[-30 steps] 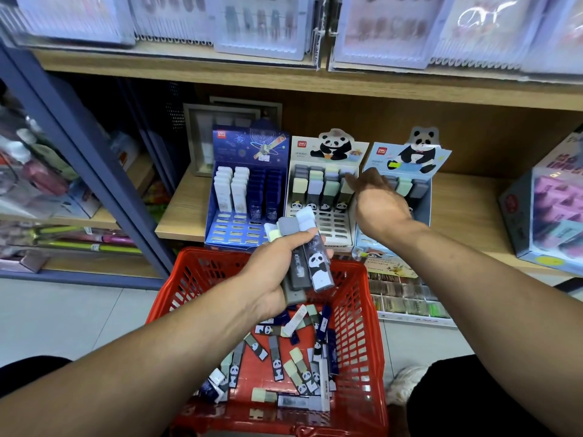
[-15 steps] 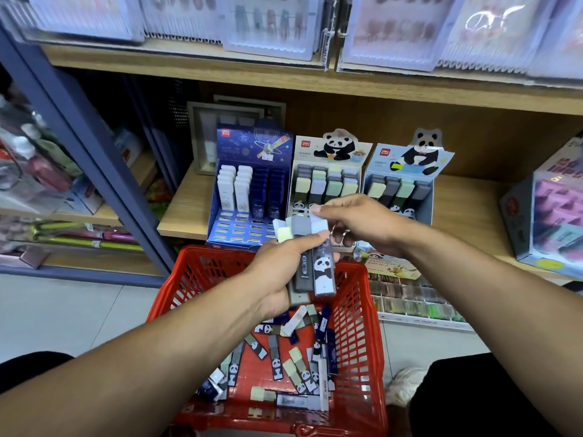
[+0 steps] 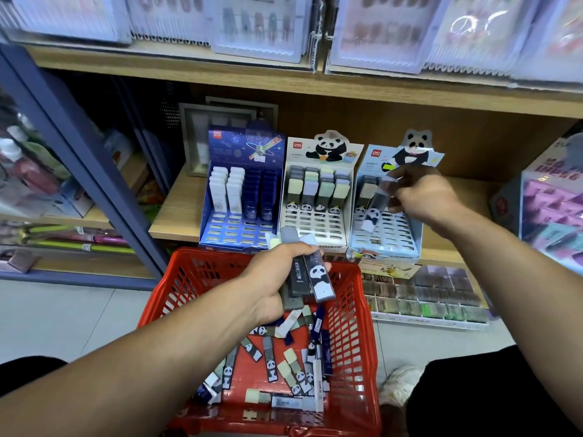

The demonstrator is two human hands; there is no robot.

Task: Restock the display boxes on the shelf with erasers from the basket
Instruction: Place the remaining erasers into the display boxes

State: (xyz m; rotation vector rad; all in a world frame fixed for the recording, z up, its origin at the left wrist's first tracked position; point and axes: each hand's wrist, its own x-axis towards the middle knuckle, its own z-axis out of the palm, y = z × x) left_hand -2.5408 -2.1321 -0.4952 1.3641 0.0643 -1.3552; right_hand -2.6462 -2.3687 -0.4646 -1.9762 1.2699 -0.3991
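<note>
Erasers (image 3: 307, 274) stayed bunched in our left hand (image 3: 274, 279) above the basket (image 3: 356, 326) while our right hand (image 3: 422, 197) pinched one eraser (image 3: 373, 205) toward two o'clock, best slid upright into the light-blue display box (image 3: 386, 228).

Three display boxes (image 3: 318, 197) side by side on shelf (image 3: 176, 212), frame (image 3: 195, 134) behind leftmost box, basket (image 3: 356, 326) on floor before shelf, loose erasers (image 3: 284, 367) in basket, left hand (image 3: 277, 279) with eraser bundle above basket, right hand (image 3: 426, 197) with one eraser over rightmost box, tray (image 3: 426, 298) right of basket
</note>
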